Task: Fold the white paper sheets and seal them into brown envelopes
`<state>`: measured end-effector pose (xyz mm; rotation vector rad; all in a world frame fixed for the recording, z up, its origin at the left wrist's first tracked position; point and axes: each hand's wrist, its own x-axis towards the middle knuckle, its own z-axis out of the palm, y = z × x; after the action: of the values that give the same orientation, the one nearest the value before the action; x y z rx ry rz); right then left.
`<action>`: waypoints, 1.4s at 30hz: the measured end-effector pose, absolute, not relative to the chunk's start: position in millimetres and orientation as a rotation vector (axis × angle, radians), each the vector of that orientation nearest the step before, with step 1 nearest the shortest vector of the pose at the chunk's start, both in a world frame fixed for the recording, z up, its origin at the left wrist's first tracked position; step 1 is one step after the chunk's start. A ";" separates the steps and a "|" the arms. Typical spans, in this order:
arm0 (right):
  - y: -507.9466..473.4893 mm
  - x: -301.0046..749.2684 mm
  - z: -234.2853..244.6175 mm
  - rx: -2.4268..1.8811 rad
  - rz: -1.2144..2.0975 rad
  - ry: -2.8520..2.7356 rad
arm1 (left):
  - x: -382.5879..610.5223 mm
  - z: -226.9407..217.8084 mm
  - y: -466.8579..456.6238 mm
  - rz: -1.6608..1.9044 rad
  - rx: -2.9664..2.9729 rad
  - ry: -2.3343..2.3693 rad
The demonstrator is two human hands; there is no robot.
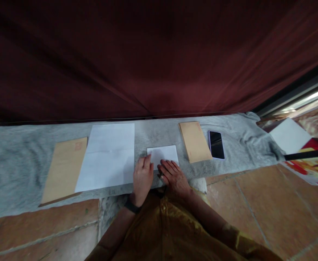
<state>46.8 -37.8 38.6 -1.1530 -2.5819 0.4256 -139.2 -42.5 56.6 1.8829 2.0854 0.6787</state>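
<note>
A small folded sheet of white paper (162, 153) lies on the grey cloth in front of me. My left hand (142, 179), with a dark band on its wrist, is at the paper's left end, its fingers bent and close together on that edge. Fingers stretched out and slightly apart, my right hand (174, 178) lies flat over the lower right edge of the paper. Left of my hands is a larger white sheet (108, 156) with a crease across it. It partly overlaps a brown envelope (63, 170).
A stack of brown envelopes (195, 141) lies to the right, beside a dark-screened phone (216, 145). Grey cloth (243, 139) covers the narrow surface. A dark red curtain (159, 65) hangs behind it. White and red printed sheets (311, 159) are at far right, above the tiled floor (256, 203).
</note>
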 end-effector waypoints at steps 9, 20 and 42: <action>-38.7 48.2 33.5 -1.136 0.387 -2.576 | -132.9 31.8 -89.6 0.545 2.335 1.734; -43.4 53.1 35.0 -1.170 0.392 -2.585 | -136.5 30.7 -87.7 0.518 2.365 1.702; -43.7 71.2 37.5 -1.236 0.455 -2.484 | -120.2 34.1 -21.6 0.345 2.369 1.887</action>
<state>71.2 -43.7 37.5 -1.2365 -2.4845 0.4546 -120.2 -21.6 34.1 2.3686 1.8872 0.3454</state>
